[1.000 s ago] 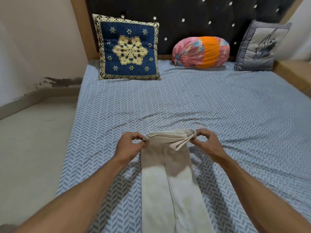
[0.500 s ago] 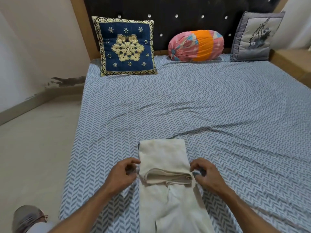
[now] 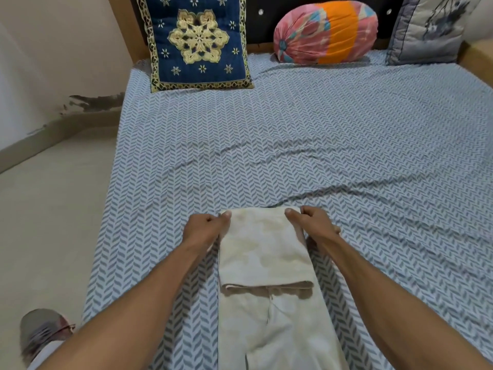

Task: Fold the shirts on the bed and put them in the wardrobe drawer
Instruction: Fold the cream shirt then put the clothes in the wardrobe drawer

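Both hands pinch the cream shirt (image 3: pixel 264 252) at its far fold: left hand (image 3: pixel 204 229) at 9 o'clock, right hand (image 3: pixel 313 224) at 3.

Cream shirt (image 3: pixel 264 252); blue-white herringbone bedsheet (image 3: pixel 320 145); navy-gold floral cushion (image 3: pixel 198 44); pink-orange bolster (image 3: pixel 325 32)

I see the folded shirt (image 3: pixel 262 252) lying on the bed (image 3: pixel 346 145) at 6 o'clock. My left hand (image 3: pixel 204 229) grips its far corner at 9 o'clock of the fold, my right hand (image 3: pixel 313 222) at 3 o'clock. At 12 o'clock, against the headboard (image 3: pixel 260 28), stand a square cushion (image 3: pixel 197 44), a bolster (image 3: pixel 325 32) and a second cushion (image 3: pixel 429 28), in that order from 11 to 1 o'clock.
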